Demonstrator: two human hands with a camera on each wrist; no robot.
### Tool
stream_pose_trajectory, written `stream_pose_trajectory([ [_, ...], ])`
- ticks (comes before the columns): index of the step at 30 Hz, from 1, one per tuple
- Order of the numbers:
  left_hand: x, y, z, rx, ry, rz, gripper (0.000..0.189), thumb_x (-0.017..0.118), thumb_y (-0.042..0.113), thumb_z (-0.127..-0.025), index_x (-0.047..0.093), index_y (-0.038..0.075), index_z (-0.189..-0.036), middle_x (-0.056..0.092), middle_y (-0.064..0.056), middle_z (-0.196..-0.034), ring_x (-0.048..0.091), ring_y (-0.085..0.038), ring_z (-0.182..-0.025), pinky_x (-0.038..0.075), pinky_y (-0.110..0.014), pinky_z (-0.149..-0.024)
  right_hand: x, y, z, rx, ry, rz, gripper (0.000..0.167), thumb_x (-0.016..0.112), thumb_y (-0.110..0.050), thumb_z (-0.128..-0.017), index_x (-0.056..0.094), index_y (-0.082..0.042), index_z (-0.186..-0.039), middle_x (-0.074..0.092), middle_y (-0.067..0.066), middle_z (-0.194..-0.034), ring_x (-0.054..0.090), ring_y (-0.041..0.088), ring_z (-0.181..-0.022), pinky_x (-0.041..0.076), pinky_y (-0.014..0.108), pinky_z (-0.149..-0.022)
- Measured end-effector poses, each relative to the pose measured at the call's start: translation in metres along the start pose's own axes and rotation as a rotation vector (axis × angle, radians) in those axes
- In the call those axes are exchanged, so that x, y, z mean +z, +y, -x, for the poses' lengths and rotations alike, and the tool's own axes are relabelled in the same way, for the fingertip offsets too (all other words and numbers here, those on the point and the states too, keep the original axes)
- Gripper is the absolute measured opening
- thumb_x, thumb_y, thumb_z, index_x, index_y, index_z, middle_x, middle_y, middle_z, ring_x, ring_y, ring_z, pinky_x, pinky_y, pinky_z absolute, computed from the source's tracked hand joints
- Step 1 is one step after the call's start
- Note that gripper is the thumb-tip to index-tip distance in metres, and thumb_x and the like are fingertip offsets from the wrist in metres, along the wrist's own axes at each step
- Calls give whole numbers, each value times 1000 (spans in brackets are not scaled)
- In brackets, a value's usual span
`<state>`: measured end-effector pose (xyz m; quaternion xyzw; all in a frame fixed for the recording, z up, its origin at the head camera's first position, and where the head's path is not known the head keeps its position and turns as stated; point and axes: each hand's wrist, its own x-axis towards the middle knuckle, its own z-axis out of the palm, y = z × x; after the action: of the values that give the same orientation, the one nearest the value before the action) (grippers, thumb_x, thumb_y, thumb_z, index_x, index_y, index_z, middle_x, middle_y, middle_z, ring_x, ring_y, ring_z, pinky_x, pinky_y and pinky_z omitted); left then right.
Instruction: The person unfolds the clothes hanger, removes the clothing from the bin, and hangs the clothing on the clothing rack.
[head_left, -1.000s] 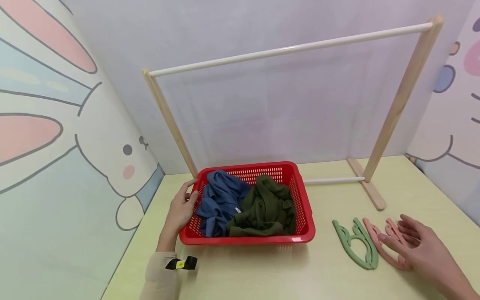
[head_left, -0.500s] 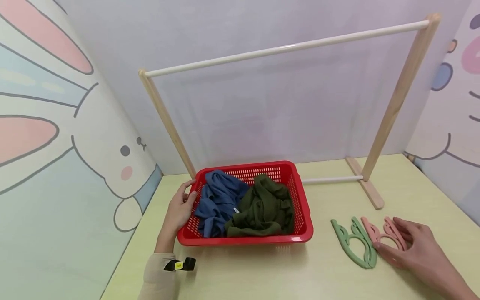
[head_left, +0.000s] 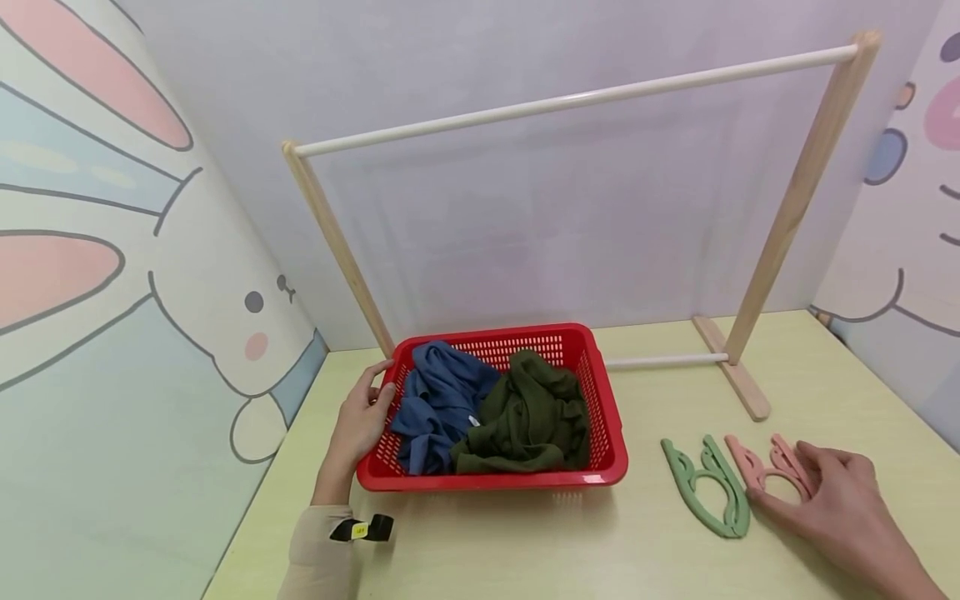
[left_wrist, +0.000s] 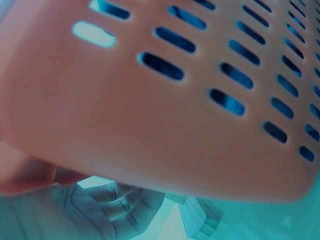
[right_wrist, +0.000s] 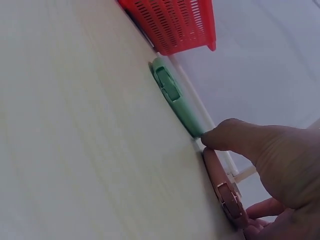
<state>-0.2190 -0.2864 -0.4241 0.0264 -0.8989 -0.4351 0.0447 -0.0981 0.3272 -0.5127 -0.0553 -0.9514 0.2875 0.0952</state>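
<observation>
My left hand (head_left: pixel 362 423) holds the left rim of a red plastic basket (head_left: pixel 495 482). In the left wrist view, the perforated basket wall (left_wrist: pixel 125 120) fills most of the picture, with my fingers (left_wrist: pixel 127 207) bent below it. Inside lie a crumpled blue garment (head_left: pixel 435 408) and a dark green one (head_left: pixel 534 412). My right hand (head_left: pixel 840 500) grips a pink folding hanger (head_left: pixel 742 458) flat on the table, thumb at one side and fingers at the other. Just left of it lies a green folding hanger (head_left: pixel 686 479); the thumb tip (right_wrist: pixel 212 139) is close to its end.
Behind the basket stands a rack with a white top bar (head_left: pixel 577 100) and wooden posts (head_left: pixel 802 196). Its right foot (head_left: pixel 738 379) lies on the table (head_left: pixel 517 550) beyond the hangers. Walls with cartoon drawings (head_left: pixel 217 308) enclose the table at left, back and right.
My right hand has come down onto the pink hanger, and its thumb and fingers have closed in on it. The left hand has stayed at the basket rim.
</observation>
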Motion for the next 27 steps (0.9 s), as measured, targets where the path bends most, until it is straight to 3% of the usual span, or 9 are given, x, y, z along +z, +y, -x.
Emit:
stream_pose_trajectory([
  [12, 1, 1, 1, 3, 1, 10, 50, 53, 30, -119, 47, 26, -168, 69, -23, -120, 69, -31, -98, 67, -44, -84, -7, -7, 2, 17, 40, 10, 97, 92, -45, -89, 52, 29, -137, 45, 51, -130, 36, 64, -125, 37, 73, -96],
  [15, 2, 1, 1, 4, 0, 12, 50, 54, 30, -119, 47, 26, -168, 69, -23, -120, 69, -31, -98, 67, -45, -85, -10, -6, -1, 1, 69, 6, 92, 95, -43, -86, 58, 27, -133, 56, 50, -125, 50, 60, -117, 48, 45, -88],
  [19, 2, 1, 2, 3, -3, 13, 50, 54, 30, -119, 47, 26, -168, 69, -24, -121, 69, -32, -99, 67, -47, -85, -15, -5, -4, -12, 83, 0, 90, 98, -42, -82, 62, 26, -130, 65, 47, -119, 63, 53, -104, 36, 20, -65],
  [23, 2, 0, 1, 5, -3, 12, 50, 54, 30, -119, 46, 25, -168, 69, -24, -122, 70, -32, -99, 68, -47, -85, -18, -7, -6, 6, 50, -10, 94, 99, -43, -82, 60, 26, -133, 68, 45, -119, 67, 42, -95, 38, 19, -62],
  [27, 1, 0, 0, 9, -6, 7, 50, 54, 31, -119, 46, 26, -168, 68, -23, -121, 68, -32, -98, 67, -46, -85, -22, -12, -8, 28, 33, -30, 94, 97, -44, -85, 58, 25, -137, 69, 43, -120, 65, 18, -86, 41, 22, -61],
])
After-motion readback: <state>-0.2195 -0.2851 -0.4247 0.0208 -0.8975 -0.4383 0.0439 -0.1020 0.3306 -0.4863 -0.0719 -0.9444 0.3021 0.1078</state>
